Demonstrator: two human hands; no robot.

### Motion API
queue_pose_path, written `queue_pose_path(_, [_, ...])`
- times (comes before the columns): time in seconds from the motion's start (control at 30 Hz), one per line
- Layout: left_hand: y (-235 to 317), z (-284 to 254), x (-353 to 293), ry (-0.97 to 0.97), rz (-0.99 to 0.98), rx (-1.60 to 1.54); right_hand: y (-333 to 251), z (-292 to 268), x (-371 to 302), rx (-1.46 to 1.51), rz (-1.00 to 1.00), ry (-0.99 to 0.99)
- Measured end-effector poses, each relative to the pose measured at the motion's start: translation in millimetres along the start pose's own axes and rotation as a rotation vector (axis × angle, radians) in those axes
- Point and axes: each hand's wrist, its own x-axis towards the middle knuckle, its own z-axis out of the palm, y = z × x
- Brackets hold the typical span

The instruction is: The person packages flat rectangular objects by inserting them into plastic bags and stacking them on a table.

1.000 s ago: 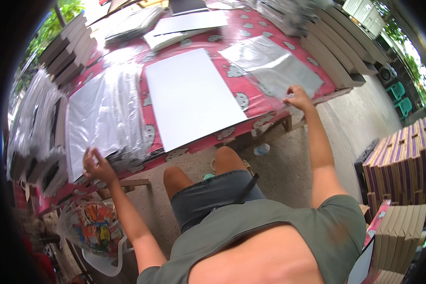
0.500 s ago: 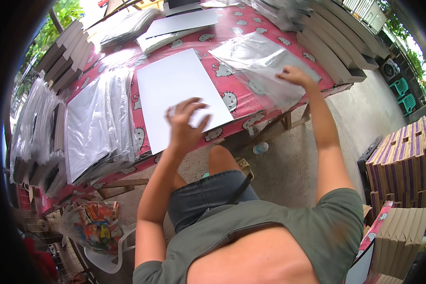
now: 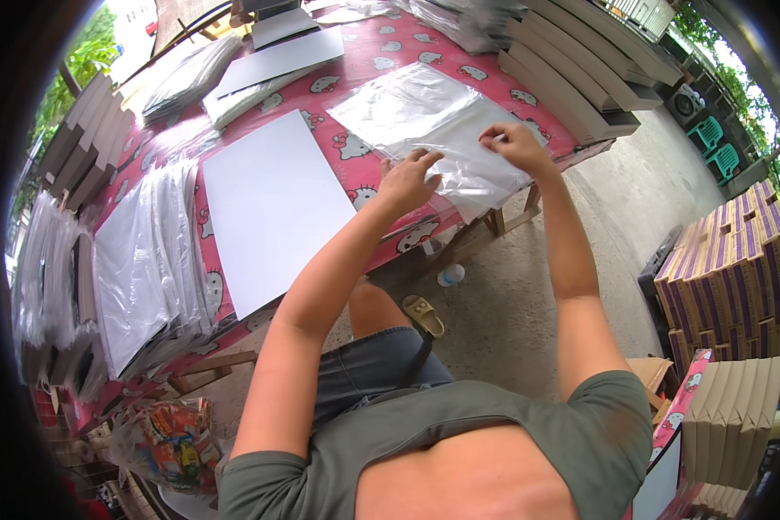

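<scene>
Clear plastic bags (image 3: pixel 407 97) lie in a flat, wrinkled pile on the pink patterned tablecloth. My right hand (image 3: pixel 520 149) is over their right side, its thumb and fingers pinched together on the thin film. At the pile's near left edge, my left hand (image 3: pixel 410 180) reaches over with its fingers apart, touching or just above the plastic. To its left a large white board (image 3: pixel 273 204) rests flat on the table. Farther left stands a stack of boards in clear bags (image 3: pixel 143 251).
Grey-brown board stacks (image 3: pixel 563 95) line the table's right end; others (image 3: pixel 82 143) stand far left. More sheets (image 3: pixel 282 61) lie at the back. A bottle (image 3: pixel 451 276) is on the floor under the table. Boxes (image 3: pixel 728 269) are piled at right.
My left hand has moved right, from above the white board to the plastic bags. My right hand stays over the bags, whose film now lies flatter. The whole view has shifted.
</scene>
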Motion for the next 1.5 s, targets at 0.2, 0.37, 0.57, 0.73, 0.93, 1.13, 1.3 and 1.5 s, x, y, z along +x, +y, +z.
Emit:
queue_pose_path(0.2, [-1,15,1,0.069,-0.060,0.152,64,51,9,-0.274,-0.083,0.125])
queue_pose_path(0.37, [-4,26,7,0.077,-0.108,0.207,73,-12,67,0.163,0.237,0.333])
queue_pose_path(0.57, [19,-31,56,0.540,0.114,-0.109,-32,-62,99,0.099,-0.082,0.241])
queue_pose_path(0.73, [52,-99,77,0.660,0.277,-0.468,-112,-35,70,0.070,-0.438,0.044])
queue_pose_path(0.93, [34,-176,15,0.653,-0.032,-0.828,-97,-28,35,0.149,-0.094,0.117])
queue_pose_path(1.13, [7,-218,-71,0.604,0.072,-1.014,-132,-3,27,0.765,-0.354,0.364])
queue_pose_path(1.3, [-9,-238,-121,0.882,-0.114,-0.690,-153,40,39,0.132,-0.515,0.364])
queue_pose_path(1.5, [-24,-264,-177,1.180,-0.136,-0.897,-34,134,53,-0.562,-0.199,-0.108])
